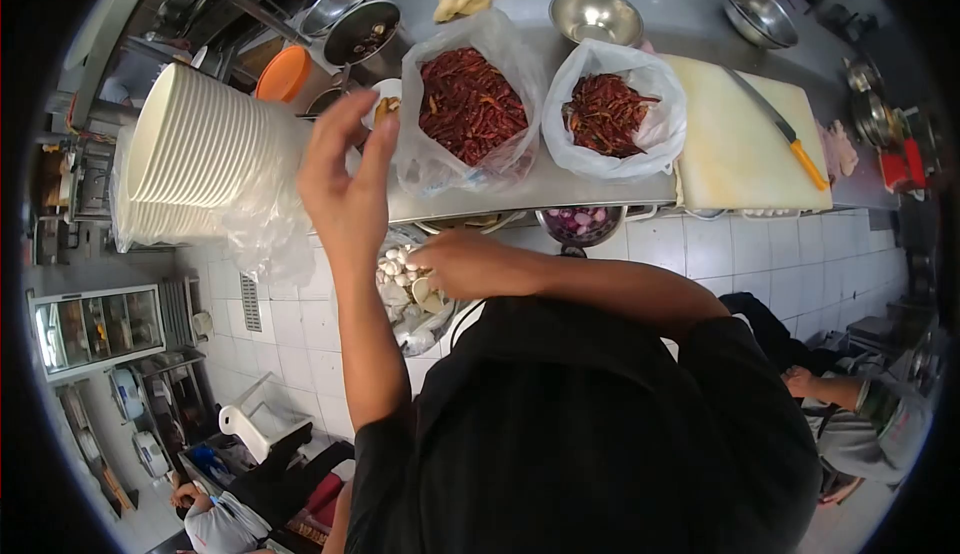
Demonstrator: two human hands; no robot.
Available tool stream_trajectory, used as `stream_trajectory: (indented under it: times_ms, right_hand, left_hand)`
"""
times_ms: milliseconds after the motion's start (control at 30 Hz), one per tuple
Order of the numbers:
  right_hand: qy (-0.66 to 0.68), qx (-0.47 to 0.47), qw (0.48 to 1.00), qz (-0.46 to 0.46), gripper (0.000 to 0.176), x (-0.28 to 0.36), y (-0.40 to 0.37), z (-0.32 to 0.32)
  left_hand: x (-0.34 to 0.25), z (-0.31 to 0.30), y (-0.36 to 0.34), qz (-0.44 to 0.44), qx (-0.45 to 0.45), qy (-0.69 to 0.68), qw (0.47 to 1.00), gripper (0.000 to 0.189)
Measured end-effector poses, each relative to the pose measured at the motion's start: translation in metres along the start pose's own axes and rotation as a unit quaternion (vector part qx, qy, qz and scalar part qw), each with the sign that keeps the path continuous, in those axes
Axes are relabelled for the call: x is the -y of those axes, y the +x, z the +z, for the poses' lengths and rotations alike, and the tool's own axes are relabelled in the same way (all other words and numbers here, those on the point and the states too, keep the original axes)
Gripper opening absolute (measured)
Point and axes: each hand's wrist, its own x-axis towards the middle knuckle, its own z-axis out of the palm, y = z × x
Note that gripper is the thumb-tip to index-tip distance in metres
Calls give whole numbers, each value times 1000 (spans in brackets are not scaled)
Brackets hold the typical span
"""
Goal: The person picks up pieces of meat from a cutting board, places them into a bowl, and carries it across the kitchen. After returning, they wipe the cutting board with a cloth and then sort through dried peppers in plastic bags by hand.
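My left hand (pixel 345 169) is raised at the counter's front edge, thumb and index finger apart. Just past its fingertips is a small white bowl (pixel 386 88) with yellow-brown pieces (pixel 386 107) that look to be in it. Lower down, my right hand (pixel 465 264) reaches across me with fingers curled at a clear plastic bag (pixel 415 339) of garlic (pixel 393 266); what its fingertips hold is hidden. On the counter beyond stand a plastic bag (pixel 535 64) of dried red chilies (pixel 470 104) and a white bag (pixel 668 139) with fewer chilies (pixel 603 112).
Stacked white containers (pixel 210 144) stand left, near an orange bowl (pixel 284 74) and a dark pot (pixel 365 34). A knife (pixel 770 119) lies on the cutting board (pixel 710 169). Red onions (pixel 580 219) sit below the counter edge. Other people (pixel 225 524) are at lower left and right.
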Motion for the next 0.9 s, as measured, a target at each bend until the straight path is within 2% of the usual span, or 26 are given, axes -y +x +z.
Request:
stream_trajectory:
  times_ms: [33,67,100,133,200,233,333,467,567,667,900]
  right_hand:
    - [-15,-75,997,16,34,-11,-12,-7]
    - [-29,-150,988,31,30,-25,-26,-17]
    - [-70,-153,983,76,22,-32,-42,-44]
    - [-13,-236,964,123,21,-43,-62,-61]
    - [-127,-377,908,130,24,-82,-96,-91]
    - [-203,-354,896,176,24,-103,-110,-112]
    - [-290,-378,842,253,27,-141,-140,-145]
    - [-300,-309,852,299,36,-150,-149,-163]
    - [-314,-299,859,273,39,-169,-148,-164]
    - [-312,-262,866,290,40,-172,-145,-167]
    - [-328,-265,880,217,35,-190,-149,-163]
  left_hand:
    - [7,-7,-14,3,9,17,1000,26]
    - [13,-15,-29,-32,8,38,999,25]
    - [19,-21,-46,-68,7,59,996,25]
    - [25,-25,-63,-115,5,58,992,24]
    - [38,-28,-91,-199,15,31,979,22]
    - [46,-27,-102,-234,22,6,972,22]
    - [56,-18,-115,-234,45,3,971,22]
    - [48,-4,-112,-205,61,-6,977,23]
    - [39,6,-111,-201,76,-4,977,23]
    - [39,10,-115,-198,88,-5,976,23]
    - [44,12,-119,-206,104,0,973,25]
